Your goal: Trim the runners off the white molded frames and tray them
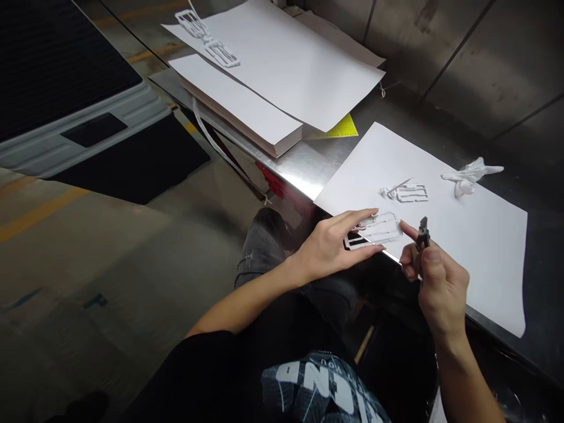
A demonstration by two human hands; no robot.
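Left hand (328,247) pinches a white plastic frame (374,230) at the table (304,164) edge; right hand (436,276), at its 3 o'clock, grips small cutters (423,234). Frame judged light, thin, brittle: hold by outer rails.

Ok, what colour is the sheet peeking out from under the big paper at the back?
Yellow: the sheet shows as a small corner under the big paper, head view.

- This looks like a workshop or small factory.
- A shiny metal table (304,167) stands just past the hands.
- Up and left of the hands lie a thick stack of white sheets (247,114) and white plastic frames (207,36).
- Left of the hands, the bare concrete floor (88,252) has yellow lines.
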